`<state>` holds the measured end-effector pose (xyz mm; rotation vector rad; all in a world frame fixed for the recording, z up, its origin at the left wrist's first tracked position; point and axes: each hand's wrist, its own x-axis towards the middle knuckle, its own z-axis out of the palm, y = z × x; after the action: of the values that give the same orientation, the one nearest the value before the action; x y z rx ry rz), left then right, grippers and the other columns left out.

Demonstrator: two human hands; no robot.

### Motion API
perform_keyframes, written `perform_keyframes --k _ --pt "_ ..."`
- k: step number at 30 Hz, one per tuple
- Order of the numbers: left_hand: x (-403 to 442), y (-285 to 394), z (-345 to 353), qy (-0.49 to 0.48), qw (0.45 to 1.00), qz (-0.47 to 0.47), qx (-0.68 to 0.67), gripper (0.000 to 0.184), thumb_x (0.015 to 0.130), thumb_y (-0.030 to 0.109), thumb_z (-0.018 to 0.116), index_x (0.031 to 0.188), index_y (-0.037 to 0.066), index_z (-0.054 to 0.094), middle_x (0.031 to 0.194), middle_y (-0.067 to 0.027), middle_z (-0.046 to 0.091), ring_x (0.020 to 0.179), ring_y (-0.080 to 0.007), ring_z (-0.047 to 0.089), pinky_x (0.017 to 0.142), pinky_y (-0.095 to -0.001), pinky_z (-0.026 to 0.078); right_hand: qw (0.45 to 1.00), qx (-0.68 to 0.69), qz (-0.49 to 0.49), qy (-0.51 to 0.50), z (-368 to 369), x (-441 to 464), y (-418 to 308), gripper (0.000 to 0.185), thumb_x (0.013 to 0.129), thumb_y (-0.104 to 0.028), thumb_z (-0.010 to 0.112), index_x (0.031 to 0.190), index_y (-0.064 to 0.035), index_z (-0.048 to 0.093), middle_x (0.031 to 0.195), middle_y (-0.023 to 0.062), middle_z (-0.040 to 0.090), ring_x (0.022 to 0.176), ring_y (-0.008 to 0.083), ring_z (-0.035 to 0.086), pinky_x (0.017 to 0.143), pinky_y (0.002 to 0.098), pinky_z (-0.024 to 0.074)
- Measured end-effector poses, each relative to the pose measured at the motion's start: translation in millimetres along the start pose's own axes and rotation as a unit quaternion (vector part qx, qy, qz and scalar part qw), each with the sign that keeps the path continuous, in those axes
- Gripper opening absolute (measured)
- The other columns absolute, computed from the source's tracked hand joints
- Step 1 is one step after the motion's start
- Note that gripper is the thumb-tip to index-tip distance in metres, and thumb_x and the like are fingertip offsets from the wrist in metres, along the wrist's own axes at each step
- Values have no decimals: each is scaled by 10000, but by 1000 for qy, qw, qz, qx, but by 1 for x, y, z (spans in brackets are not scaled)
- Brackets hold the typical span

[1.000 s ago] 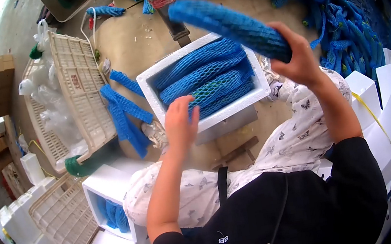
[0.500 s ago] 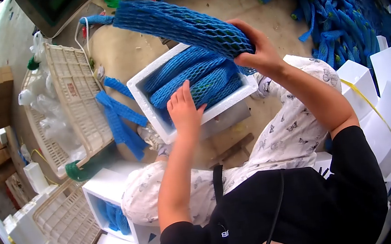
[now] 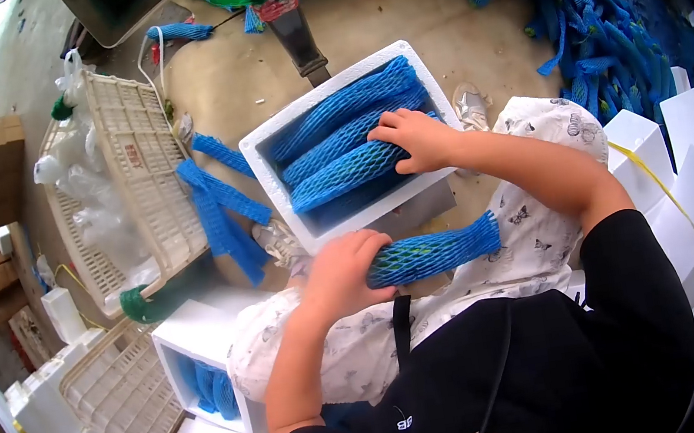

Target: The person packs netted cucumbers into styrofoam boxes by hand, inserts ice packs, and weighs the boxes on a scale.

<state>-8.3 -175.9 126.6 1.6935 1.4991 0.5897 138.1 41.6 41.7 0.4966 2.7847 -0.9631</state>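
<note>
My left hand is closed round one end of a blue foam-net sleeve with something green inside. That sleeve lies level over my lap, in front of the box. Inside the white foam box, several similar netted pieces lie side by side. My right hand reaches in from the right, its fingers bent over the right end of the nearest netted piece. What the nets contain shows only as green patches.
Loose blue net sleeves lie left of the box, beside a cream plastic crate and clear plastic bags. A large heap of blue nets fills the upper right. White foam boxes stand at my right, others at lower left.
The raised netted piece has left the space above the box. My left hand has come out of the box and holds a netted piece over my lap; my right hand has lowered into the box.
</note>
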Motion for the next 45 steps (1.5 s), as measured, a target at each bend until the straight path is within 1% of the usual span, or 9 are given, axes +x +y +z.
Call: perform_keyframes --k 6,8,27,33,36,38,41,43,45 --pt "1 -4 1 81 995 8 -66 475 570 202 782 979 67 581 920 -96 615 832 -292 604 724 -363 486 984 -149 -76 60 -17 -7 -35 756 657 -121 680 1363 -104 414 1231 153 484 1147 338 463 1057 473 311" --pt "0 0 -5 97 992 1 -85 516 557 185 770 1016 65 566 952 -111 606 878 -320 597 756 -381 485 986 -1 -115 122 -41 2 -46 689 691 -125 675 1339 -99 441 1215 145 499 1116 340 481 1037 472 334" --pt "0 -9 -12 98 988 -44 -108 535 592 254 774 1050 67 572 1021 -103 612 935 -302 600 805 -374 483 973 4 -104 208 -67 16 -38 390 779 -105 659 1161 -93 583 1109 136 597 1030 320 564 906 414 447" --pt "-1 -13 -4 117 986 -73 -91 516 605 252 771 1046 65 579 1001 -111 613 927 -305 602 793 -376 489 988 78 -64 113 -76 9 -38 303 814 -269 674 1054 -89 636 1082 128 612 940 311 599 855 384 467" --pt "7 -19 -1 148 974 -114 -128 527 607 217 778 1072 55 589 1027 -109 627 943 -280 616 812 -350 496 964 150 -136 -170 -92 -19 -73 563 800 -369 697 1270 -125 506 1096 116 598 910 305 610 762 385 505" --pt "19 -15 -4 133 973 -105 -157 562 619 204 782 1118 45 578 1048 -111 620 972 -269 609 849 -341 480 972 -114 -152 -140 -76 -35 -91 815 678 -305 773 1379 -158 384 996 129 606 863 286 633 698 362 516" --pt "30 -23 -4 165 949 -87 -255 481 735 117 712 1180 29 553 1162 -142 555 1111 -285 521 956 -355 405 990 -50 -34 -125 -94 -41 -73 661 650 -189 755 1256 -132 497 902 81 624 863 267 641 668 382 508" --pt "37 -43 -1 280 952 -112 -58 434 767 125 685 1174 45 555 1169 -139 551 1105 -299 513 953 -380 401 995 -86 -17 38 -114 -47 -47 569 635 -158 762 1161 -106 552 897 90 624 837 282 639 679 378 507" --pt "52 -48 -3 241 961 -121 54 455 756 168 708 1172 63 555 1160 -121 561 1091 -303 518 929 -393 412 972 -76 55 215 -125 -48 -28 523 648 -112 744 1139 -90 565 955 122 639 846 314 639 713 393 521"
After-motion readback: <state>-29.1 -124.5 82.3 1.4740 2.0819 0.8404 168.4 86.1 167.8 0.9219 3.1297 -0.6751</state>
